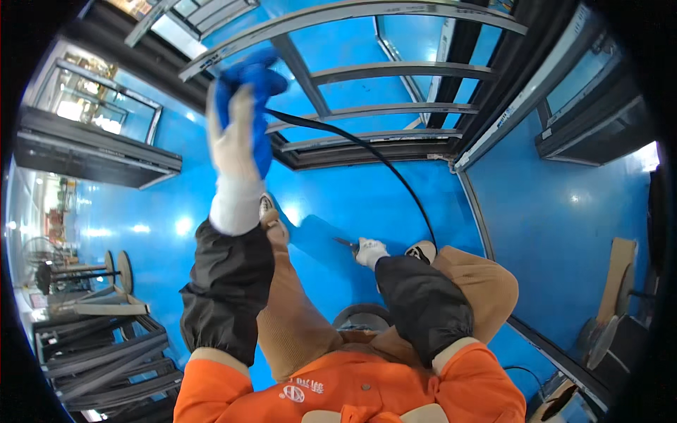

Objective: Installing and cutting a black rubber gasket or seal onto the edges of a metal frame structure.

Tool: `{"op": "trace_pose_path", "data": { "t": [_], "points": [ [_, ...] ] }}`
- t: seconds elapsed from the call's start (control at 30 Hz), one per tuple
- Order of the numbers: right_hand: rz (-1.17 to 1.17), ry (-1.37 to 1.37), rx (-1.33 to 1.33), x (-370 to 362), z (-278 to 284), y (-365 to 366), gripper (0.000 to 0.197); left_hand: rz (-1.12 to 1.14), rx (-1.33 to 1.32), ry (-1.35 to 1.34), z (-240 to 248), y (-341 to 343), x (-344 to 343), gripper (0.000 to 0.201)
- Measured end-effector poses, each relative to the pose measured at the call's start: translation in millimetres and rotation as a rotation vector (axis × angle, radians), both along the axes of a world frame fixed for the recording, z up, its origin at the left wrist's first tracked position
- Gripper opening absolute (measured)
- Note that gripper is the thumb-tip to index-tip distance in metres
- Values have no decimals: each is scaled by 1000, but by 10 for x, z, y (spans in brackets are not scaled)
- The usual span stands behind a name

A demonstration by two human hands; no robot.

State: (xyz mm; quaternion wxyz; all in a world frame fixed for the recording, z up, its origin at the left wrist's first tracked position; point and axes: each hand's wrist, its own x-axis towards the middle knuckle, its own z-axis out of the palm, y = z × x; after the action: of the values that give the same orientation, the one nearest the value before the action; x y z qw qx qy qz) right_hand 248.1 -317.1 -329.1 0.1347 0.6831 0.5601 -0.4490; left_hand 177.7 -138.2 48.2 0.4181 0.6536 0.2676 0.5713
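Note:
My left hand (236, 141), in a white glove and smeared by motion, is raised at the near left corner of a grey metal frame with crossbars. Its fingers are round a blurred blue object (262, 84), whose kind I cannot make out. A long black cord or strip (352, 137) starts beside the blue object and curves down to the floor by my right shoe. My right hand (371, 252), also in a white glove, is low between my knees. It is closed on a thin, dark, pointed hand tool (345, 243) that points left.
The barred grey frame (402, 70) stands ahead, and a long frame edge (476, 204) runs along the right. Dark frame bars (106, 352) are stacked at lower left near a stand with round discs (120, 271). Cardboard (617, 278) leans at far right. The floor (324, 204) is glossy blue.

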Motion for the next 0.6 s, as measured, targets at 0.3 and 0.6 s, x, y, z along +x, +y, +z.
{"op": "trace_pose_path", "data": {
  "t": [0.3,0.6],
  "points": [
    [-956,2081,406,660,1883,1149,62,-326,-278,-621,182,116,-967,58],
    [-784,1715,-126,184,1410,916,71,-711,-705,-1119,-776,502,-1469,63]
  ]
}}
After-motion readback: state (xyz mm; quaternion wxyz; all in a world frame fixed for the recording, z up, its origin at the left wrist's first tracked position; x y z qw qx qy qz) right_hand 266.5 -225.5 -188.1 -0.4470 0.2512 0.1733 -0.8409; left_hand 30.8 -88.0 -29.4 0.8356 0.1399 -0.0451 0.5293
